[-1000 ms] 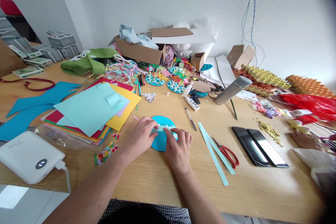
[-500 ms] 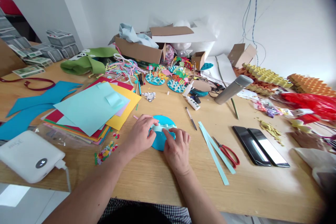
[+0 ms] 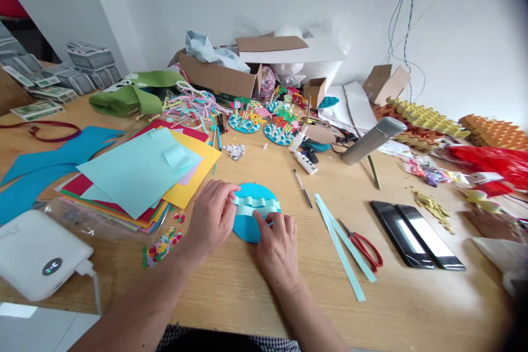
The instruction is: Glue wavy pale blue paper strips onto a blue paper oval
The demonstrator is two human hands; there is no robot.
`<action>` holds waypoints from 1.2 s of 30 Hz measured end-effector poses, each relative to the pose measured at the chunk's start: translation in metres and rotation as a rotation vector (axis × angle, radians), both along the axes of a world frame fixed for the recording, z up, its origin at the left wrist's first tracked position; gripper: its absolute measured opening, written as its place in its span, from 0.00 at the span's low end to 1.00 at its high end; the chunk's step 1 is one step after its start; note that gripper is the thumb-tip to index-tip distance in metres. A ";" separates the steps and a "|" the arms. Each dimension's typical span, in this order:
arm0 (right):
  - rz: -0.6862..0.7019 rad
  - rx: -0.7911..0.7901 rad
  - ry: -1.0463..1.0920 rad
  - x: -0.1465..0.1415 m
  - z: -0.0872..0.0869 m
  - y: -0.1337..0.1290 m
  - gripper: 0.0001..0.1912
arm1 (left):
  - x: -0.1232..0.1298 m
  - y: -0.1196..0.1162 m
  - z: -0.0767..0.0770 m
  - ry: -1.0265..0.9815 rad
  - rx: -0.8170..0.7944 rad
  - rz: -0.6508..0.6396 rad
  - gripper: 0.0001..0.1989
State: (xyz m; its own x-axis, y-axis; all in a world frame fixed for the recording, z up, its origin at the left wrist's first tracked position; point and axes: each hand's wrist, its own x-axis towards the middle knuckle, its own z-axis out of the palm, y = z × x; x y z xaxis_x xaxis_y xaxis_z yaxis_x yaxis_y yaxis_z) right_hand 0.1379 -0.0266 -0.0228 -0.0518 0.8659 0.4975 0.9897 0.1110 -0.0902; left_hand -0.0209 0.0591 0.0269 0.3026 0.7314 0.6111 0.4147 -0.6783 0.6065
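Note:
A round blue disc (image 3: 247, 230) lies on the table, with wavy pale blue paper strips (image 3: 249, 201) running across it. At the disc's left edge my left hand (image 3: 212, 214) is closed, its thumb and forefinger pinched at the end of a strip. My right hand (image 3: 278, 242) rests at the lower right of the disc, its forefinger pressing on the lower strip and its other fingers curled; whether they pinch the strip is hard to see. Two loose pale blue strips (image 3: 340, 247) and red-handled scissors (image 3: 365, 247) lie to the right.
Stacked coloured paper (image 3: 136, 170) and a white power bank (image 3: 43, 256) are on the left. A pen (image 3: 303, 188), glue bottle (image 3: 305, 163), grey flask (image 3: 373, 140) and two phones (image 3: 404, 234) lie rightward. Another person's hand (image 3: 493, 224) is at the far right.
My left hand has drawn back slightly left from the disc, baring more of the strips. The right forefinger stays on the strip. The view has shifted a little.

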 end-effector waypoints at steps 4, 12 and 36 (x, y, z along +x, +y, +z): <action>-0.002 -0.035 0.006 -0.003 0.001 -0.002 0.23 | -0.002 -0.005 0.005 -0.021 -0.044 0.009 0.10; 0.004 -0.079 0.021 -0.005 0.000 -0.004 0.22 | -0.004 -0.014 0.009 0.041 -0.079 -0.018 0.12; 0.042 -0.116 0.016 0.005 -0.017 -0.008 0.24 | -0.002 -0.017 0.011 0.166 -0.081 -0.006 0.15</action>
